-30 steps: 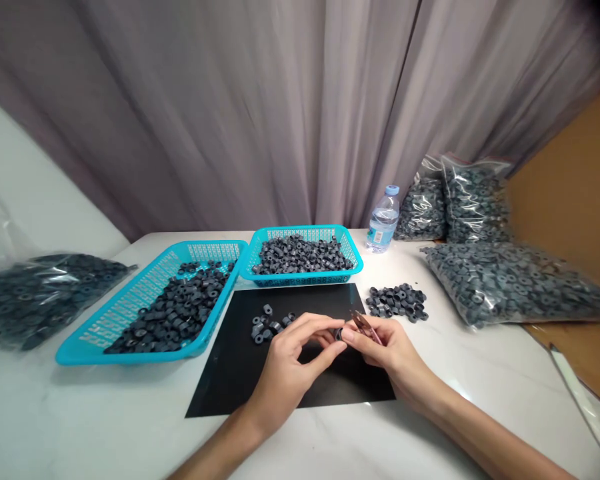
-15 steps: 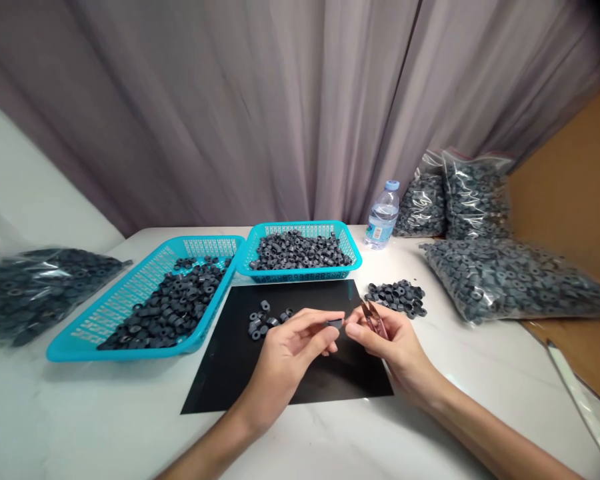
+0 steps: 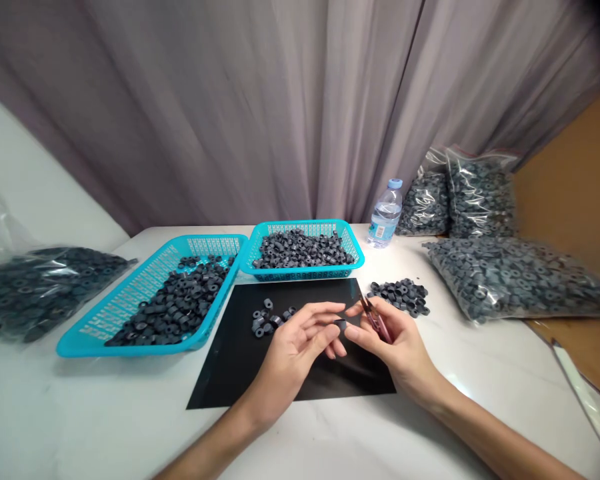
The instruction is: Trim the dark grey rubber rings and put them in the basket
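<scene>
Over the black mat (image 3: 220, 373), my left hand (image 3: 300, 347) pinches a small dark grey ring-like piece (image 3: 341, 325) near its thumb tip. My right hand (image 3: 393, 337) is closed around a pair of small thread snips (image 3: 377, 320), whose dark blades point up and away. Its thumb tip is right beside the piece; whether it touches is hard to tell. Several loose dark grey pieces (image 3: 265, 321) lie on the mat behind my left hand, partly hidden by it. A pile of similar pieces (image 3: 403, 295) lies beyond my right hand on the white table (image 3: 480, 380).
Two blue baskets holding many such pieces stand at the left (image 3: 87, 340) and back (image 3: 305, 272). A water bottle (image 3: 386, 217) is at the back. Filled clear bags lie at the left (image 3: 55, 280) and right (image 3: 520, 280), with others (image 3: 480, 197) behind. A curtain (image 3: 260, 113) hangs behind.
The small piece has turned and now sits between the two thumbs. My left fingers have spread a little, and my right forefinger has lifted from the piece. The view shifts slightly.
</scene>
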Demonstrator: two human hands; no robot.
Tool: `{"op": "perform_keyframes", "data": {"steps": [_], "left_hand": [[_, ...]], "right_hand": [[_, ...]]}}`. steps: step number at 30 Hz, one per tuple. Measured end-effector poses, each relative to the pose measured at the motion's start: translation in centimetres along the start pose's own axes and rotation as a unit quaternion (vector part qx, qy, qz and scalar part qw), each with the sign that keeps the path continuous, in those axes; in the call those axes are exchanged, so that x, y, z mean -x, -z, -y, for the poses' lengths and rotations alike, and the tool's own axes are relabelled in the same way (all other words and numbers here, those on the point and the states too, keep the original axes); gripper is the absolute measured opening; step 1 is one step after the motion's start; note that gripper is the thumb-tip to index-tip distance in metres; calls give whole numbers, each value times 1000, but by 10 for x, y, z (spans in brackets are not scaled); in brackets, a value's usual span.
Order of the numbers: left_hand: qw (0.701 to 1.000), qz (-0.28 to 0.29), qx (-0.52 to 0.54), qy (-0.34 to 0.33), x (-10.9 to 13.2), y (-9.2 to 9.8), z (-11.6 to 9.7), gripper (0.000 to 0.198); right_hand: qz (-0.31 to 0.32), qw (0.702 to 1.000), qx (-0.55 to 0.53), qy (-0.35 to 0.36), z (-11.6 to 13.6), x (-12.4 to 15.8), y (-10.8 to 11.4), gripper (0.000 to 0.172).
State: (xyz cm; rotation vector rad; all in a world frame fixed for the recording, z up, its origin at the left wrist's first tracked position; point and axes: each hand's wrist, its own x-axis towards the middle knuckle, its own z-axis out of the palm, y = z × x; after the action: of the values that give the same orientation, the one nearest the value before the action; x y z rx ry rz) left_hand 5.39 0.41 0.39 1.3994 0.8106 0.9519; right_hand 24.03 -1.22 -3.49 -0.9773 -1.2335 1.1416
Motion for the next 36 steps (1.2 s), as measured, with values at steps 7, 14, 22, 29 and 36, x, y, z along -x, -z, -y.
{"op": "perform_keyframes", "data": {"steps": [7,14,22,29,36], "left_hand": [[999,8,50,14,-4,4,3,17],[996,4,75,41,-5,5,3,18],[996,9,68,57,-4,3,1,23],[999,6,3,44,-3,2,1,21],[989,-39,-134,-48,2,6,7,26]], "right_hand": [[20,1000,23,2,3,0,0,22],[24,1000,-12,-16,1,0,1,21],[9,999,-22,-33,3,0,1,25],[23,999,-37,-29,3,-1,2,27],[26,999,-16,-38,2,0,2,32]]}}
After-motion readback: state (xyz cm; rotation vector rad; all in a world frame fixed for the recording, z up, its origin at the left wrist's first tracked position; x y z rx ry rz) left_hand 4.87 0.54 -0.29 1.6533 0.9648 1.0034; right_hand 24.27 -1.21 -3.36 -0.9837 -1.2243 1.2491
